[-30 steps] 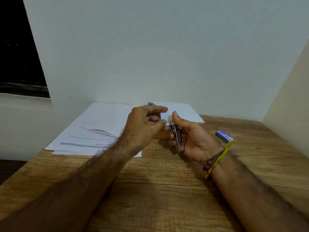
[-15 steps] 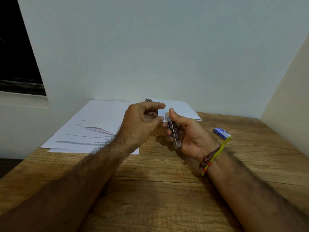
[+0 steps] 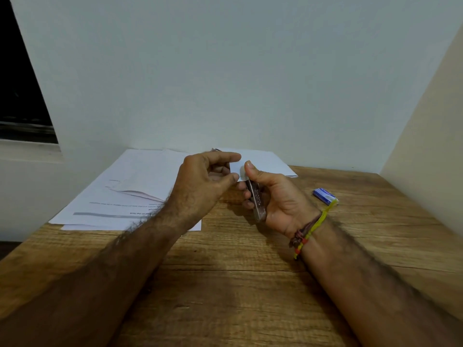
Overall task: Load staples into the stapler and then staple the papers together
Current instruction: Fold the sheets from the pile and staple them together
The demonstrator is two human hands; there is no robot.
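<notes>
My right hand grips a slim metal stapler above the table, thumb pressed on its far end. My left hand is curled at that same end, its thumb and forefinger close to my right thumb. A thin metal piece pokes out behind my left forefinger; my left fingers seem to hold it. No staples are visible. Printed papers lie in a loose stack at the left, partly under my left forearm. A small blue staple box lies on the table to the right of my right wrist.
Another white sheet lies against the wall behind my hands. The wooden table sits in a corner, with walls at the back and right. A dark window opening is at the upper left.
Both hands keep the same hold on the stapler. They sit slightly lower and to the right in the view.
</notes>
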